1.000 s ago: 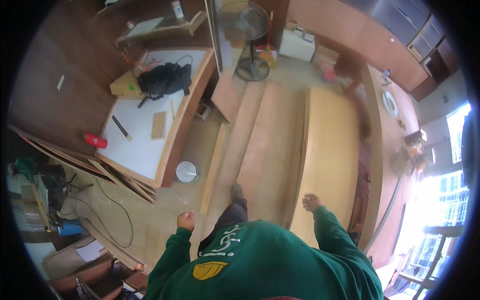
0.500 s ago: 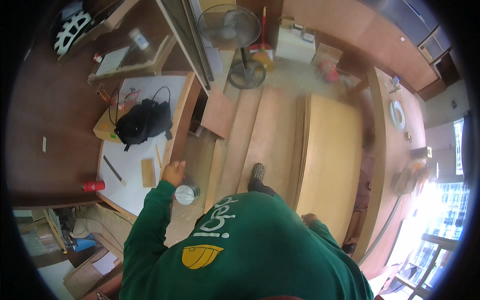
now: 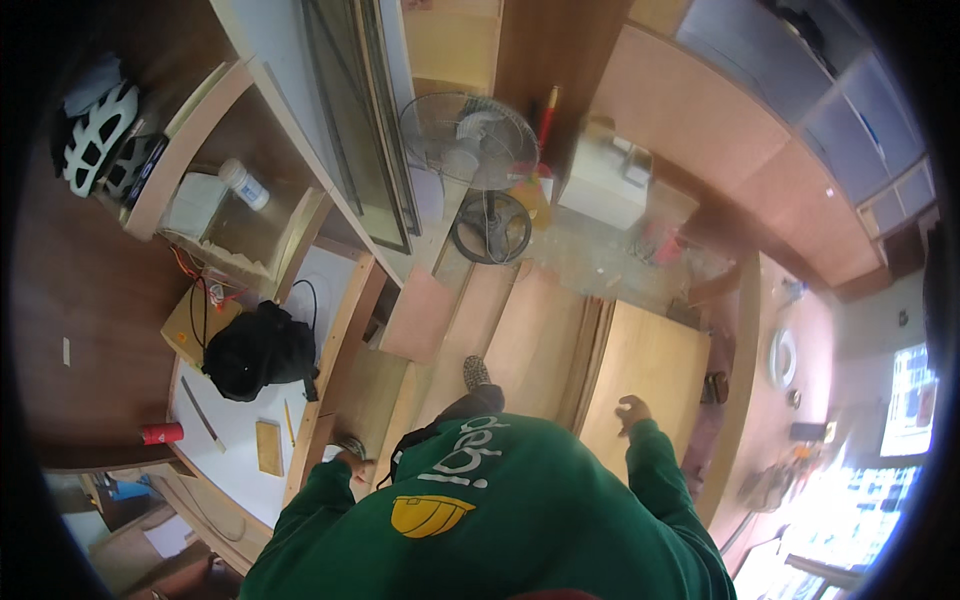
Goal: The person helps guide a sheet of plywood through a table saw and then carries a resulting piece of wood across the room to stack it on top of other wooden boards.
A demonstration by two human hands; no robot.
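Workshop floor is showing from above: dusty concrete, with a white-topped workbench [image 3: 240, 440] standing at the person's left and brown cabinets running along the right wall. On the bench are lying a black bag [image 3: 258, 350], a red cup [image 3: 161, 433] and a small wood block [image 3: 268, 447]. A pedestal fan [image 3: 468, 140] is standing at the far end of the floor, beside a white box [image 3: 605, 180].

Plywood sheets [image 3: 640, 375] are lying flat in a stack on the floor ahead; their long axis is running away from the person toward the fan, with the nearer end under the right arm. Narrower boards are lying alongside to the left, parallel.

Right hand [image 3: 632, 411] is hovering over the near part of the top sheet, arm bent out in a green sleeve, fingers loosely curled and holding nothing. Left hand [image 3: 355, 466] is hanging low by the bench edge, just beside a small round white thing; whether its fingers are closed cannot be told.
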